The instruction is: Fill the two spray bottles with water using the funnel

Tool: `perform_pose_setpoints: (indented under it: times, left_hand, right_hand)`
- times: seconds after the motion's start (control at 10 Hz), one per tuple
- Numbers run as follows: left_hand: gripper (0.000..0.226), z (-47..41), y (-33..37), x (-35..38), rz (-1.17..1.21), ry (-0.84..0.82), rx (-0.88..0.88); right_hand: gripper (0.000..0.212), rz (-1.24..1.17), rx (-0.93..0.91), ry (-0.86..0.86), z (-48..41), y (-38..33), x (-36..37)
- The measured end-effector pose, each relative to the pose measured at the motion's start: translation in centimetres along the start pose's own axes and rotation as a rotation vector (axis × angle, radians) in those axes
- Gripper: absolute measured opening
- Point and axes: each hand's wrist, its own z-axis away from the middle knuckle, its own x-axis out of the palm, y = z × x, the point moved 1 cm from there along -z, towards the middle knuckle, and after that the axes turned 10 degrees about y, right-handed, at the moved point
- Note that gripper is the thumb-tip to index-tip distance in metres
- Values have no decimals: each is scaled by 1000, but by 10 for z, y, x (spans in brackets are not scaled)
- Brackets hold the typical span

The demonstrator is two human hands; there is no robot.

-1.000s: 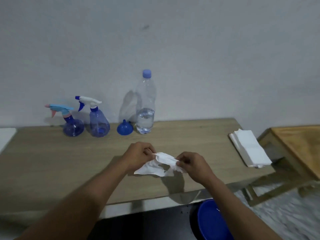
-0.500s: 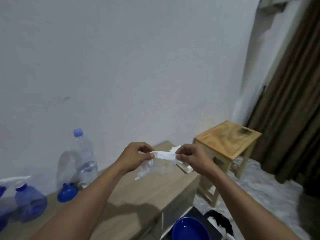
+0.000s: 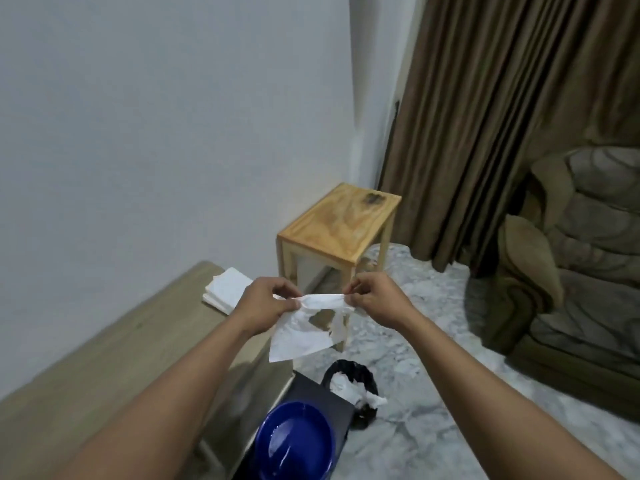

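Both of my hands hold a crumpled white tissue (image 3: 301, 336) in the air past the right end of the wooden table (image 3: 114, 358). My left hand (image 3: 268, 303) pinches its left end and my right hand (image 3: 375, 297) pinches its right end, so the top edge is stretched between them. The rest of the torn tissue hangs down. The spray bottles, the funnel and the water bottle are out of view.
A stack of white tissues (image 3: 227, 289) lies on the table's right end. A small wooden stool (image 3: 341, 226) stands beyond it. Below my hands are a blue bowl (image 3: 296, 443) on a black surface and a black bin (image 3: 353, 382) holding white tissues. Brown curtains and a sofa stand at the right.
My view has swung right, away from the bottles and funnel, which have left the frame. My hands lifted the tissue off the table and carried it rightward, over the floor near the bin.
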Motion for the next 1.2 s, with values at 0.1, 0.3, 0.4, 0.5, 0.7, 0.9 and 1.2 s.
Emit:
perform_pose_setpoints:
  times: [0.1, 0.3, 0.4, 0.5, 0.7, 0.9, 1.2]
  left_hand:
    - [11, -46, -17, 68, -28, -24, -54]
    - [9, -130, -72, 200, -47, -39, -160]
    - [12, -162, -112, 258, -62, -48, -191]
    - [22, -191, -164, 313, -98, -46, -228]
    - [8, -231, -278, 406, -135, -54, -295]
    - [8, -240, -367, 468, -179, -99, -332]
    - [14, -217, -360, 428, -106, 75, -390]
  right_hand:
    - [12, 35, 90, 20, -44, 61, 1]
    - [18, 132, 210, 48, -128, 179, 20]
    - [23, 158, 266, 59, -164, 241, 47]
    - [23, 182, 339, 30, -191, 308, 84]
    - [21, 198, 408, 7, -226, 437, 165]
    - [21, 215, 460, -21, -231, 522, 231]
    - [14, 105, 504, 3, -207, 488, 204]
